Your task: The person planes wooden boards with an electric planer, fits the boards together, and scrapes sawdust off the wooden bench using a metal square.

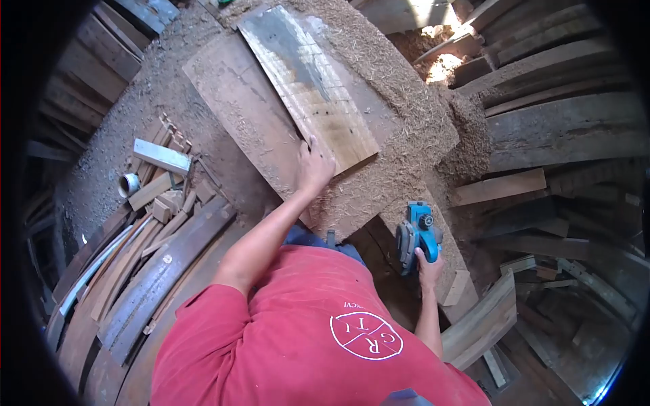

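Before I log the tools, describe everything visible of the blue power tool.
The blue power tool has a plastic-looking casing, a round dark knob toward its far end and a grey side. The right hand grips its near-end handle, right of the weathered board. Whether it rests on anything is unclear.

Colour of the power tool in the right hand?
Power tool: mainly blue, with a dark knob. Best in head view.

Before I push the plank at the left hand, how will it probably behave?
The plank is probably stiff, since its long edges look straight. It seems unlikely to roll, lying broad side down on a wider board. Loose shavings nearby might let it slide.
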A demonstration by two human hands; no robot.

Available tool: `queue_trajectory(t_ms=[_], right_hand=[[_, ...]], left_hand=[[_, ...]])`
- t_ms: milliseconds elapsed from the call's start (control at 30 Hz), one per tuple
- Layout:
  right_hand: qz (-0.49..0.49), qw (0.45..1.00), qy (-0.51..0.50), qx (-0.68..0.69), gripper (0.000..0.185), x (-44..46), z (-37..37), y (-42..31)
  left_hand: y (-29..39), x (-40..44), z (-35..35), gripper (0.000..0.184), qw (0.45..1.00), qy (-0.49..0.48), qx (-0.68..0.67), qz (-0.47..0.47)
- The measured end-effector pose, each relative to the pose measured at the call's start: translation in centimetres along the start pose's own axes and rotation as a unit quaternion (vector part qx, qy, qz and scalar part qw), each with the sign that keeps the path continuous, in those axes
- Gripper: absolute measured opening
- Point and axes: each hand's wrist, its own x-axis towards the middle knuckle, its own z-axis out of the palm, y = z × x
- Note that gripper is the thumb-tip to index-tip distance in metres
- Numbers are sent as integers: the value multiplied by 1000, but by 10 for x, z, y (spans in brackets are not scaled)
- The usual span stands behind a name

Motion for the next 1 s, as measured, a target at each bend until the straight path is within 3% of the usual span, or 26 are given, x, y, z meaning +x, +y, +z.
queue_trajectory(t_ms=[33,200,300,367,467,567,633,700,733,800,833,1000], right_hand=[[14,1000,3,6,26,0,2,-13],[15,998,-16,58,24,16,14,-50],[7,999,-33,35,28,19,24,-92],[-7,998,-57,7,30,29,28,-94],[-133,983,-64,-114,33,45,44,-128],[-171,965,-78,-184,32,69,63,-131],[-177,962,-96,-183,32,77,77,-151],[-252,947,-89,-181,33,84,95,-172],[-255,945,-90,-184,33,88,103,-173],[-283,949,-65,-121,39,106,125,-179],[-282,947,-90,-126,50,111,133,-189],[-296,932,-140,-154,60,169,208,-261]], left_hand=[[16,-11,-18,97,996,-79,51,1],[17,-34,-9,108,987,-4,141,77],[18,-39,-17,123,977,-87,177,79],[22,-35,-27,122,970,-88,212,82],[27,-28,-32,116,966,-92,233,62],[26,-1,-48,98,965,-82,239,76],[29,46,-73,90,990,-56,133,0],[-16,114,-49,80,992,110,32,-47],[-35,144,-28,80,992,113,29,-50],[-66,197,-1,70,950,233,107,-181],[-56,194,3,67,937,276,141,-161],[-48,188,-6,65,941,269,130,-156]])
